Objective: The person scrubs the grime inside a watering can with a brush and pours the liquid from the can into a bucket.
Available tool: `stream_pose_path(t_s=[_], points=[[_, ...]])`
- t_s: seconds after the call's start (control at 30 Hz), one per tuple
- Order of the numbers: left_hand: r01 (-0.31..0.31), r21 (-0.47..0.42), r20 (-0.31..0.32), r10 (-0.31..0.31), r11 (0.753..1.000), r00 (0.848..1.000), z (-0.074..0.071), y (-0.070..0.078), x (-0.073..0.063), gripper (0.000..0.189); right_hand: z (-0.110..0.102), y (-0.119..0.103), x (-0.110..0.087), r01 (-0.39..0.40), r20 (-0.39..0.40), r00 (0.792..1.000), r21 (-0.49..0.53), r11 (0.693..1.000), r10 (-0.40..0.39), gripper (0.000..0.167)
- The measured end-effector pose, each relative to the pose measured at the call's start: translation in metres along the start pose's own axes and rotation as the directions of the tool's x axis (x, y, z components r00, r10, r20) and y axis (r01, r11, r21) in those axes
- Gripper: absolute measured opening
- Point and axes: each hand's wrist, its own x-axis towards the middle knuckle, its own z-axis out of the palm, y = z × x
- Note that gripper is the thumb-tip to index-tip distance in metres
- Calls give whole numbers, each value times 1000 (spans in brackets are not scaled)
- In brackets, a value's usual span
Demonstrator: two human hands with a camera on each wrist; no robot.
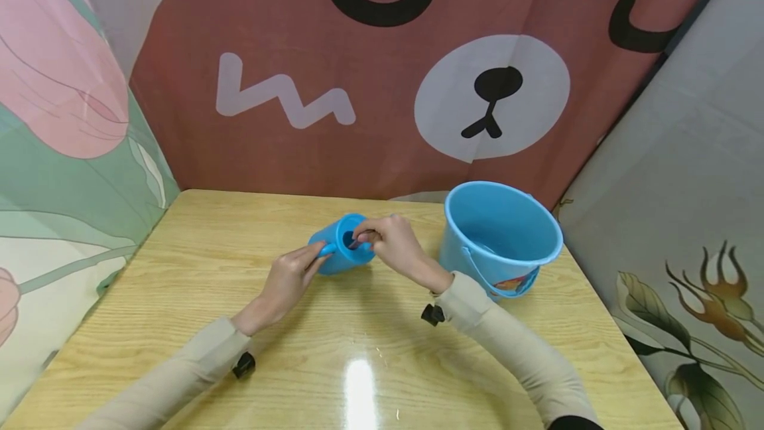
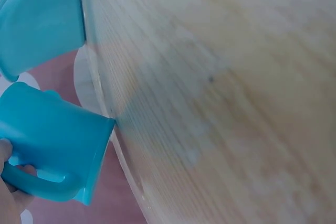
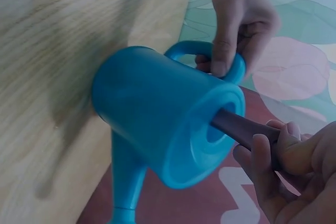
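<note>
A blue watering can is tilted over the table, its round top opening turned toward the right hand. My left hand grips the can's loop handle, fingers curled through it. With the right hand I hold a dark brown stick-like handle between thumb and fingers. Its far end goes into the can's opening and is hidden inside. In the right wrist view the spout points away from the loop handle. The can's bottom edge is close over the tabletop in the left wrist view.
A light blue bucket with a hanging handle and a sticker stands on the wooden table, just right of the right hand. A brown bear-print curtain hangs behind the table, with patterned cloths at both sides.
</note>
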Motion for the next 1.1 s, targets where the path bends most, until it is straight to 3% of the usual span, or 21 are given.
stream_pose_path(t_s=[0.43,1.1], points=[[20,-20,-11,-20,1000,1000,1,-2,-1,34,-21,-3,6,-39,-32,999,38,999,40,20],[7,-2,8,-7,1000,1000,-1,-1,-2,35,1,6,-1,-19,38,999,30,999,18,20]])
